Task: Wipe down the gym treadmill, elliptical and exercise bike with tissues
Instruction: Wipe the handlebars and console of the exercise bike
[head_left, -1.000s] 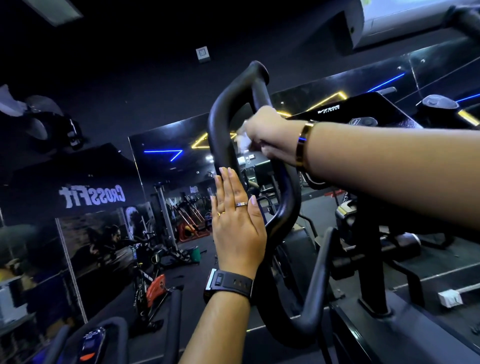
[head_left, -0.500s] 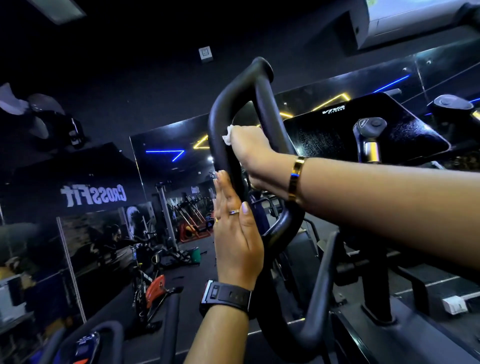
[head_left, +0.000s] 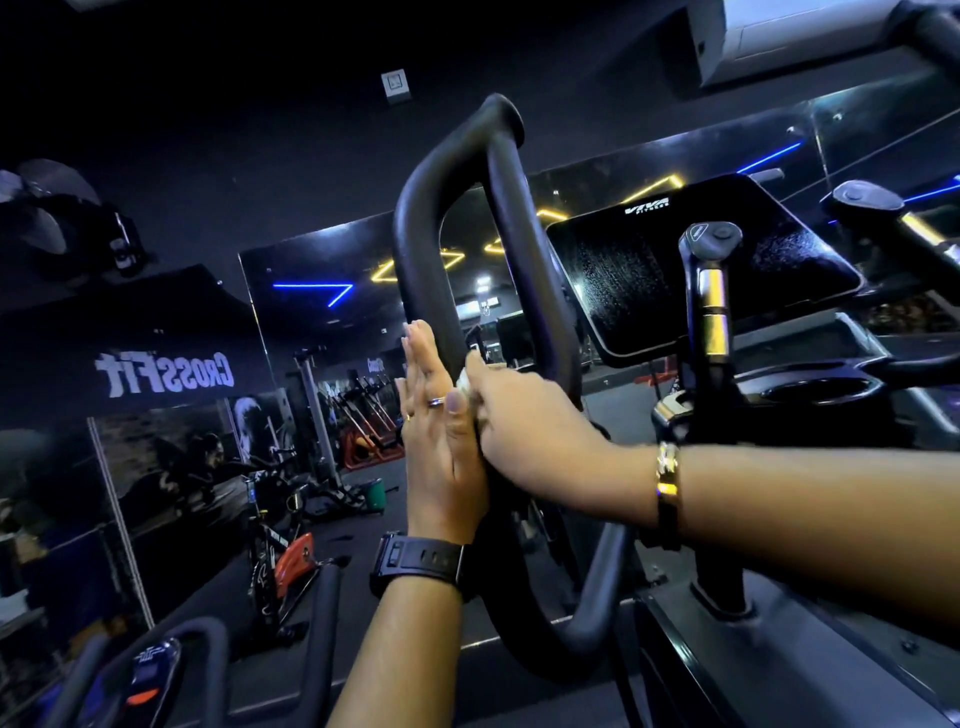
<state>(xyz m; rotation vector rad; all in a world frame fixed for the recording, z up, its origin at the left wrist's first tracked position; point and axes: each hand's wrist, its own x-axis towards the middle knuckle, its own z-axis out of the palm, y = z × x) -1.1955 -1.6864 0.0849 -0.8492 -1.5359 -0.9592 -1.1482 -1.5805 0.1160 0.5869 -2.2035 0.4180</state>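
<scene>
Left hand (head_left: 441, 447): my fingers (head_left: 420, 358) are straight and pressed together, flat against the handle (head_left: 415, 249).
Right hand (head_left: 524, 436): curled round the tissue (head_left: 464, 383), pinching it onto the handle, touching my left thumb.
Tissue: a white scrap between my hands; the rest is hidden.
Around: console (head_left: 649, 270) right of the handle; bike (head_left: 291, 561) lower left; mirror (head_left: 311, 338) behind.

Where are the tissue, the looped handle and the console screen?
tissue (head_left: 463, 381), head view, its visible white edge.
looped handle (head_left: 413, 244), head view, upper left side.
console screen (head_left: 675, 260), head view, dark middle.
</scene>
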